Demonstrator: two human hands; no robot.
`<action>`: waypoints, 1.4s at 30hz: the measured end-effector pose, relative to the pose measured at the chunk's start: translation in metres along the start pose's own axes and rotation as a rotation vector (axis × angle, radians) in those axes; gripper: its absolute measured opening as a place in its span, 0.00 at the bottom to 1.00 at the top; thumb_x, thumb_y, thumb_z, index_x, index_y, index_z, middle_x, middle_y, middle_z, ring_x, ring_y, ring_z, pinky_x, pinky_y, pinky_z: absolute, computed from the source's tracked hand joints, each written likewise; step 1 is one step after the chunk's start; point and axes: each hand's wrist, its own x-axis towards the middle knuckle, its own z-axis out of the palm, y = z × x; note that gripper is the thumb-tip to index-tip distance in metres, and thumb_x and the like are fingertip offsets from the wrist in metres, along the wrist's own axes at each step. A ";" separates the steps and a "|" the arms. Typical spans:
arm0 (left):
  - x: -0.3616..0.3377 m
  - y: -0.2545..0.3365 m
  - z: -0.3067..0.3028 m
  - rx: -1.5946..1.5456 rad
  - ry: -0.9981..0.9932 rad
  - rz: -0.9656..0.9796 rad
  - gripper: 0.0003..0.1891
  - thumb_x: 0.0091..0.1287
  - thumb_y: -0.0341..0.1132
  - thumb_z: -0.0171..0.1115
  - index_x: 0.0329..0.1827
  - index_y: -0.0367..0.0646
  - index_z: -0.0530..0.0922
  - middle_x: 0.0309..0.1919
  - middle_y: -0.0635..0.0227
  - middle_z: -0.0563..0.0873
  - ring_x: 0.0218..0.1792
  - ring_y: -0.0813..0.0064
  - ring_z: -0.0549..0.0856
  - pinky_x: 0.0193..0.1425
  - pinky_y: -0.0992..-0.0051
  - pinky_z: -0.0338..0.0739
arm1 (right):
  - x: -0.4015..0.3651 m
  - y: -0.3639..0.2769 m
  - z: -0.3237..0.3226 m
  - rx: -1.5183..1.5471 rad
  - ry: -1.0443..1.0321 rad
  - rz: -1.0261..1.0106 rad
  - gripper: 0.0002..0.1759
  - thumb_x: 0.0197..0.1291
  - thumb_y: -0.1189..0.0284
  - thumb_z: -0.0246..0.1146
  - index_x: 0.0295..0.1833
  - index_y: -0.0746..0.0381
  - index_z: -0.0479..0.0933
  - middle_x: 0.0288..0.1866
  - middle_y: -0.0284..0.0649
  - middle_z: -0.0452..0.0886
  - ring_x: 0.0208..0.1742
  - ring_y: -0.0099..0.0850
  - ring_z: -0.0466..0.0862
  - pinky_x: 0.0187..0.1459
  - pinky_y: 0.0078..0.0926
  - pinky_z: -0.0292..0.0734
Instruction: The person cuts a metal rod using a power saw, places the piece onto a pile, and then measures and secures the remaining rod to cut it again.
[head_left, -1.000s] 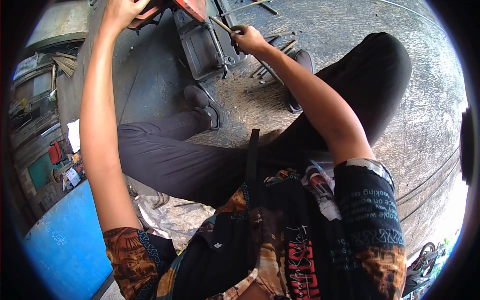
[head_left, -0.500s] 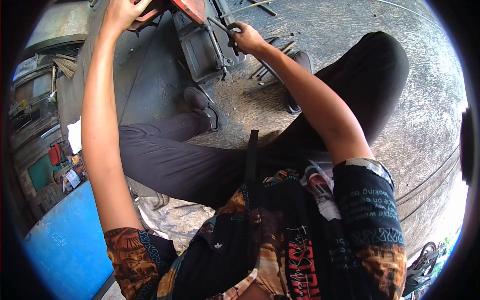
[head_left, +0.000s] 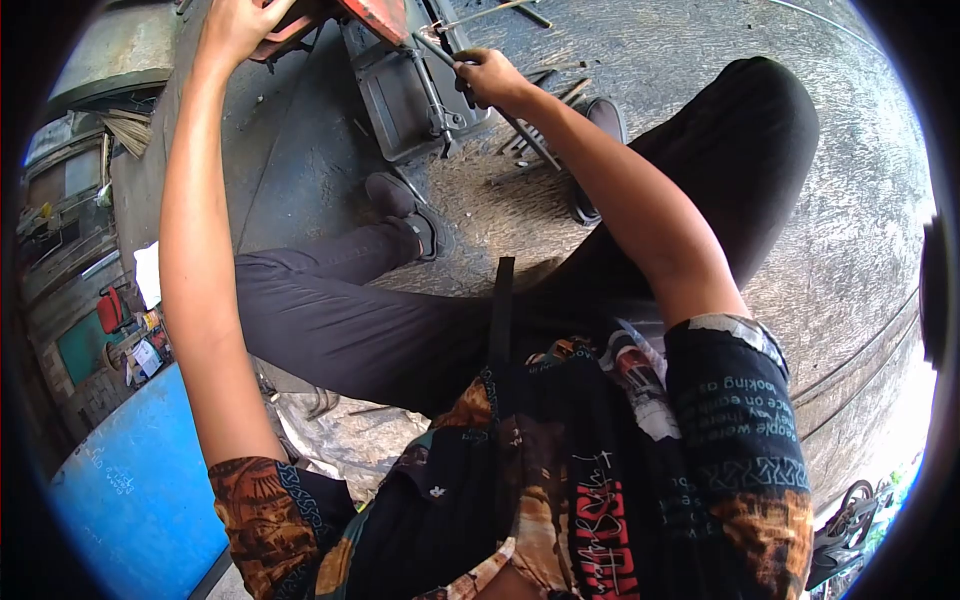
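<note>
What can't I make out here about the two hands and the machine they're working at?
Head view only.
The red part: cut off by the top edge, so the machine's type is unclear.
The left hand: fingertips run off the top edge, grip unclear.
The rod in the right hand: far end hidden under the red part.
The clutter at far left: too small, lens-warped.

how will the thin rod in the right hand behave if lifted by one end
Probably stiff: the rod runs straight either side of the right hand. Likely light, since one hand holds it. Thin and seemingly round, it may roll on the floor.
</note>
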 end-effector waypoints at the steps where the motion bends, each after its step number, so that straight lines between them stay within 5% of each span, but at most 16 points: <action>1: 0.000 0.000 0.000 -0.064 -0.001 -0.013 0.31 0.63 0.42 0.64 0.67 0.35 0.72 0.65 0.48 0.75 0.64 0.52 0.77 0.65 0.61 0.74 | 0.004 0.001 -0.002 0.030 -0.047 0.025 0.16 0.69 0.66 0.58 0.55 0.63 0.79 0.32 0.38 0.86 0.23 0.23 0.80 0.22 0.24 0.77; 6: 0.000 0.003 0.001 -0.143 -0.004 -0.030 0.30 0.63 0.41 0.64 0.67 0.35 0.72 0.65 0.48 0.75 0.63 0.52 0.77 0.64 0.62 0.74 | 0.000 -0.007 -0.003 0.097 -0.111 0.078 0.13 0.69 0.66 0.57 0.51 0.62 0.80 0.29 0.40 0.85 0.20 0.24 0.78 0.21 0.24 0.76; 12: 0.000 0.001 -0.001 -0.058 0.014 0.014 0.30 0.63 0.41 0.64 0.66 0.34 0.72 0.64 0.48 0.76 0.63 0.54 0.77 0.64 0.62 0.74 | -0.008 -0.006 -0.004 -0.181 0.066 -0.077 0.15 0.66 0.66 0.60 0.51 0.64 0.82 0.26 0.39 0.83 0.20 0.25 0.79 0.23 0.26 0.78; 21: -0.001 -0.003 0.002 -0.113 0.022 0.003 0.31 0.63 0.43 0.65 0.66 0.34 0.72 0.64 0.48 0.76 0.63 0.53 0.77 0.65 0.62 0.73 | -0.004 -0.009 -0.002 -0.143 0.062 -0.077 0.18 0.65 0.67 0.61 0.57 0.62 0.81 0.26 0.37 0.83 0.21 0.25 0.81 0.24 0.27 0.79; 25: -0.001 0.011 -0.002 -0.210 0.000 -0.070 0.31 0.63 0.42 0.64 0.67 0.34 0.72 0.65 0.48 0.75 0.64 0.53 0.77 0.65 0.61 0.73 | 0.002 -0.005 -0.003 -0.043 -0.019 0.064 0.15 0.68 0.66 0.58 0.51 0.63 0.82 0.28 0.36 0.83 0.21 0.24 0.79 0.21 0.26 0.76; 27: -0.002 0.014 0.000 -0.293 -0.004 -0.123 0.30 0.64 0.41 0.64 0.67 0.34 0.71 0.65 0.48 0.74 0.64 0.53 0.77 0.66 0.60 0.73 | 0.007 -0.008 -0.005 0.366 -0.219 0.136 0.14 0.70 0.67 0.56 0.54 0.62 0.80 0.30 0.37 0.83 0.22 0.24 0.79 0.21 0.24 0.74; 34: -0.002 0.008 0.001 -0.171 -0.006 -0.076 0.30 0.64 0.40 0.64 0.68 0.35 0.71 0.67 0.50 0.72 0.65 0.54 0.75 0.66 0.61 0.73 | -0.011 -0.011 0.001 -0.032 0.000 -0.001 0.18 0.65 0.65 0.64 0.57 0.62 0.79 0.29 0.37 0.80 0.23 0.23 0.78 0.22 0.23 0.76; 42: -0.001 0.008 -0.001 -0.174 -0.002 -0.053 0.29 0.64 0.40 0.63 0.66 0.34 0.72 0.65 0.49 0.74 0.64 0.54 0.76 0.66 0.62 0.73 | -0.003 -0.009 0.002 0.087 -0.010 -0.018 0.19 0.64 0.66 0.63 0.57 0.63 0.80 0.33 0.38 0.84 0.23 0.24 0.81 0.22 0.24 0.79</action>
